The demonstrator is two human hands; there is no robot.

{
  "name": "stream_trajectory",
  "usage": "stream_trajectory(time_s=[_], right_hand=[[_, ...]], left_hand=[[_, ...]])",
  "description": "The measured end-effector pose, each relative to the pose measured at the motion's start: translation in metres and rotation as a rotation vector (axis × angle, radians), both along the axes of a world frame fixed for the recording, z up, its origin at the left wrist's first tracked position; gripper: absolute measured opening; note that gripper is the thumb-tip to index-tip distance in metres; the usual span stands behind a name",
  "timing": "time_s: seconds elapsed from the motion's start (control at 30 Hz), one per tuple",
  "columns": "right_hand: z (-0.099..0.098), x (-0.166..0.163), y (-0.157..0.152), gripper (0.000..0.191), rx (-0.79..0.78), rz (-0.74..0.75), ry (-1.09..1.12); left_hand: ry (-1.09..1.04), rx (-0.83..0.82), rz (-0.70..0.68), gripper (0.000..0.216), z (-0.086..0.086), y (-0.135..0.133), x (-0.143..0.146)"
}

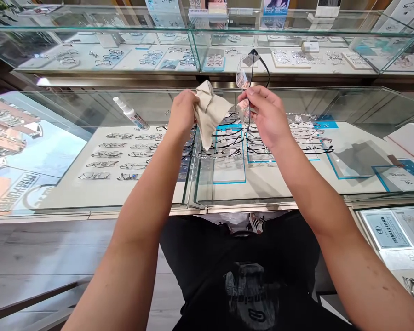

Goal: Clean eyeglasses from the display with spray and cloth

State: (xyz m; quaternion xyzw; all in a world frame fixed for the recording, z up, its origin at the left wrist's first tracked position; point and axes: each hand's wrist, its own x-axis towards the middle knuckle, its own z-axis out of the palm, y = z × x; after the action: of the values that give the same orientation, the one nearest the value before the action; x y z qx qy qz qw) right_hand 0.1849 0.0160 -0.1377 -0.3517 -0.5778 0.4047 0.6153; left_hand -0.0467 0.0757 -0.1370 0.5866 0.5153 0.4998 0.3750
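Observation:
My left hand (pixel 182 112) is closed on a beige cleaning cloth (pixel 209 112), which hangs crumpled from its fingers. My right hand (pixel 264 115) pinches a pair of glasses (pixel 247 78) with clear lenses and thin black temples. The glasses stand upright above the hand, a small tag at their top. Both hands are raised over a glass display counter (pixel 89 209), with the cloth a little left of the lenses and apart from them.
A white spray bottle (pixel 131 114) lies on the counter glass to the left. Rows of eyeglass frames (pixel 117 156) fill the case below. A second glass case (pixel 193 50) with more frames runs behind. Printed cards (pixel 386 230) lie at the lower right.

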Motion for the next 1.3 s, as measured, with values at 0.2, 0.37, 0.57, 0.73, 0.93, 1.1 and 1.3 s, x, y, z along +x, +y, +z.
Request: stream_trajectory(time_s=[0.2,0.37,0.57,0.73,0.93,1.1,1.3], right_hand=[[0.013,0.002,-0.009,0.062,-0.031,0.025,0.046],[0.016,0.004,-0.013,0.063,-0.006,0.010,0.070],[0.016,0.003,-0.013,0.053,0.029,0.031,0.124],[0.020,0.001,-0.015,0.050,0.044,0.043,0.164],[0.032,0.004,-0.025,0.046,0.014,0.114,0.174],[0.043,0.005,-0.039,0.043,-0.053,0.181,0.158],[0.043,-0.001,-0.042,0.043,-0.131,0.193,0.162]], left_hand=[[-0.370,0.041,-0.250,0.040,0.013,-0.014,0.013],[-0.352,0.011,-0.259,0.035,0.012,-0.027,0.024],[-0.425,-0.017,-0.387,0.049,0.010,-0.038,0.028],[-0.485,-0.046,-0.520,0.067,0.007,-0.041,0.035],[-0.453,-0.060,-0.632,0.068,0.010,-0.042,0.034],[-0.456,-0.043,-0.627,0.069,0.022,-0.049,0.024],[-0.280,0.013,-0.642,0.059,0.035,-0.064,0.022]])
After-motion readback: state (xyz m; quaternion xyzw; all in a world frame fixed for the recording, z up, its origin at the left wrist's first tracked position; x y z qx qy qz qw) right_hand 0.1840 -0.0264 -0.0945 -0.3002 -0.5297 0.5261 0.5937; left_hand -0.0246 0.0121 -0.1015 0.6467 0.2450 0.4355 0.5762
